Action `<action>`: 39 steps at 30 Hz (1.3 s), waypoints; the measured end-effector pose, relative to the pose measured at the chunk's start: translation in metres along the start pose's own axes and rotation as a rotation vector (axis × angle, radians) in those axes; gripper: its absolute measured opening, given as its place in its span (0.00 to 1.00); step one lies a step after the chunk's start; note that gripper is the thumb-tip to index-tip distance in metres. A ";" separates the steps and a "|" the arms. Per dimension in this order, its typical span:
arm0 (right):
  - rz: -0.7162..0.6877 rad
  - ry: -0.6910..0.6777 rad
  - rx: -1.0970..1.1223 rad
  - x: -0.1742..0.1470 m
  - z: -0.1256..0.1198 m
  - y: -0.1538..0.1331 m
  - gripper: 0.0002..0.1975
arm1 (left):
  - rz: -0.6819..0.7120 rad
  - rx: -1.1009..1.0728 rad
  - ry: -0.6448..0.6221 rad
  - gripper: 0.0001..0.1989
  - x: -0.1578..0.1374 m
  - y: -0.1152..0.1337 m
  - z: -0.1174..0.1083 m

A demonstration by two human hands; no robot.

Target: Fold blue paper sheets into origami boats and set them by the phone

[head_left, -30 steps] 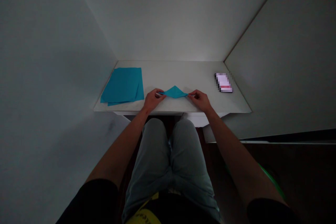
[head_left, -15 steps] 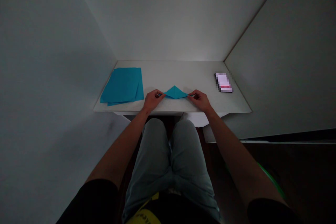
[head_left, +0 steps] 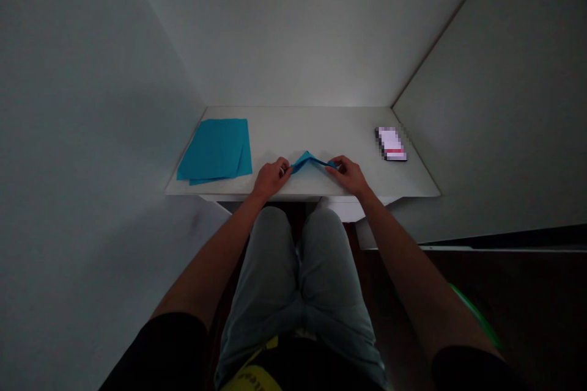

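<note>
A folded piece of blue paper (head_left: 306, 159) spans the gap between my hands, above the near part of the white table (head_left: 316, 119). Its middle rises to a peak and its two ends reach down to either side. My left hand (head_left: 272, 177) is closed, pinching the left end between thumb and fingers. At the other end, my right hand (head_left: 347, 174) grips the paper's right tip in the same way. The fingers hide both ends of the paper.
Several flat blue sheets (head_left: 213, 149) lie stacked at the table's left side. A phone with a blurred-out screen (head_left: 391, 144) rests near the right edge. Walls enclose the table at the back and on both sides, and my knees (head_left: 325, 226) are just below its front edge.
The folded paper has gone from a broad diamond-like face to a narrow bent shape. My left hand has shifted slightly right and turned; my right hand stays nearly in place.
</note>
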State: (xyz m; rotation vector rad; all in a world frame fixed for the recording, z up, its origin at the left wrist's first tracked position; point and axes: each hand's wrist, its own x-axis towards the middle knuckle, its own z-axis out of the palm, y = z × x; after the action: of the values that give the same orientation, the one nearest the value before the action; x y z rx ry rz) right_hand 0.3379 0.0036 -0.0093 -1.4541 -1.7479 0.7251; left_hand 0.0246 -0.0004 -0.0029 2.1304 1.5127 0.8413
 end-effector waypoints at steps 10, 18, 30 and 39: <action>-0.062 0.025 -0.079 0.001 0.004 0.007 0.15 | 0.159 0.218 -0.079 0.21 -0.001 0.001 0.002; -0.229 -0.066 -0.144 -0.013 0.003 -0.002 0.27 | 0.174 0.269 -0.117 0.25 -0.003 0.006 0.002; -0.435 -0.146 -0.202 -0.005 0.055 -0.023 0.27 | -0.057 -0.195 -0.059 0.45 0.002 -0.007 0.008; -0.158 -0.099 0.149 0.011 0.061 -0.025 0.24 | -0.131 -0.692 -0.029 0.35 0.012 -0.018 0.016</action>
State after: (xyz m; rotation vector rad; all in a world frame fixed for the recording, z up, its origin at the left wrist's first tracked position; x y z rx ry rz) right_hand 0.2732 0.0110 -0.0217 -1.1842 -1.8192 0.8362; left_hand 0.0259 0.0178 -0.0230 1.5117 1.1063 1.0823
